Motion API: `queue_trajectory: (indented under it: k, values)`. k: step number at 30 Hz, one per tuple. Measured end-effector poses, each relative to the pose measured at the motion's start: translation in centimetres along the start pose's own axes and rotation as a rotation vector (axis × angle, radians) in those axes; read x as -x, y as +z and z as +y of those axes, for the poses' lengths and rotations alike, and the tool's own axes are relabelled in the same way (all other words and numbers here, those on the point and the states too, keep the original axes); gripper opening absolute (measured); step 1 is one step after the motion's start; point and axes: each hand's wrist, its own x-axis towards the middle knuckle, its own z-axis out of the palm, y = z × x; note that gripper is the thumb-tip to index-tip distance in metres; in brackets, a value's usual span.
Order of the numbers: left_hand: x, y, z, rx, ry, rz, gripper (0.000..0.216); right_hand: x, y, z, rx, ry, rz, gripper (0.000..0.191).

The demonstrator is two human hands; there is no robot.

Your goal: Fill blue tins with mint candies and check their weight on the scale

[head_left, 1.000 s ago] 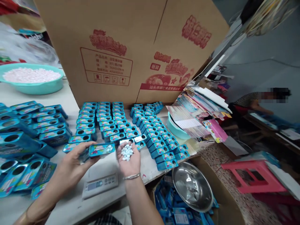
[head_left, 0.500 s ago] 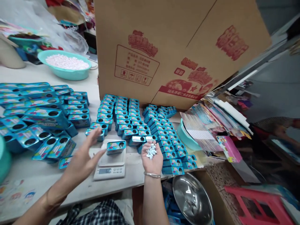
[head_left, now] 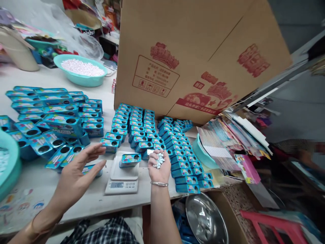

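Observation:
Palm up, my right hand cups a small heap of pale blue candies, its fingers partly curled around them. To its left a white digital scale carries one blue tin with a round dark hole in its top; digits show on the display. My left hand is empty, thumb and fingers apart, just left of the scale. Beneath its fingers lies another blue tin, partly covered. Rows of similar tins stand right of my right hand.
A large cardboard box rises behind the tins. Stacked tins fill the left side. A turquoise basin holds pinkish candies; another basin sits at the left edge. Below the table edge is a steel bowl.
My left hand has drawn back left, away from the tin on the scale. The fingers of my right hand have curled more over the candies, near the scale.

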Motion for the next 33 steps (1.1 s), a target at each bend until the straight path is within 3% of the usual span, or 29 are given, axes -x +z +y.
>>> queue_trajectory:
  k: [6, 16, 22, 28, 33]
  values:
    - [0.2, 1.2, -0.2, -0.079, 0.045, -0.094, 0.057, -0.7, 0.7, 0.6, 0.065, -0.023, -0.051, 0.015]
    - [-3.1, 7.3, -1.9, -0.408, 0.419, -0.314, 0.062, -3.2, 2.1, 3.3, 0.223, -0.228, 0.049, 0.019]
    - [-4.1, 9.7, -1.7, -0.442, 0.407, -0.321, 0.044, -3.5, 2.5, 4.5, 0.268, -0.289, 0.073, 0.025]
    - [-4.2, 10.1, -1.9, -0.387, 0.39, -0.353, 0.038, -3.4, 2.5, 4.7, 0.311, -0.341, 0.077, 0.025]
    - [-4.1, 10.1, -1.9, -0.38, 0.379, -0.371, 0.036, -3.5, 2.3, 4.1, 0.282, -0.283, 0.053, 0.026]
